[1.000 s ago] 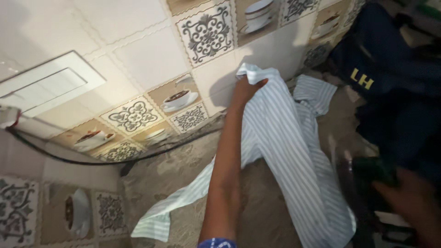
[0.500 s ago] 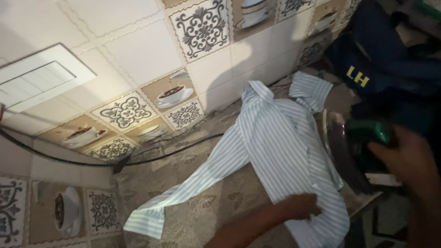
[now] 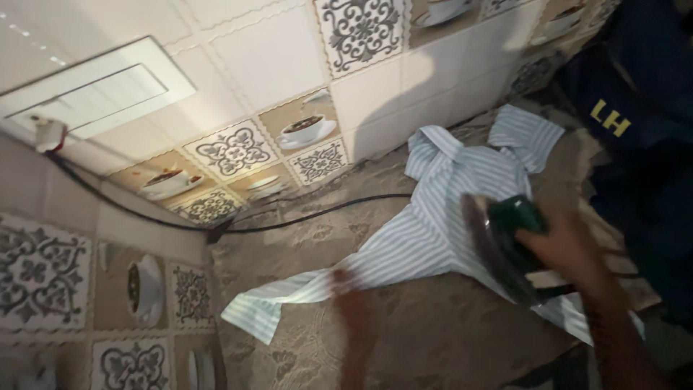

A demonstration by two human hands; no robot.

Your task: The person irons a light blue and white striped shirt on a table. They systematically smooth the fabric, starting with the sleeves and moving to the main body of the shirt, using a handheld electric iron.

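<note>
Ironing a striped shirt (image 3: 433, 231) lying flat on the patterned worktop (image 3: 433, 332)

Right hand (image 3: 570, 249) is gripping the green iron (image 3: 505, 242) over the body; left hand (image 3: 354, 303) is pinning the sleeve, its grip too blurred to tell. I'd be keeping the fabric taut, strokes slow.

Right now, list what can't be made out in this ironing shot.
- Left hand, head view: motion blur smears it over the shirt's sleeve; fingers indistinct, touching or not unclear.
- Right hand: blurred on the iron; its grip can't be read.
- Iron's soleplate: tilted and blurred, contact with the striped shirt uncertain.
- Shirt's lower part: hidden behind iron and arm.
- Dark garment: cut off by the right edge.
</note>
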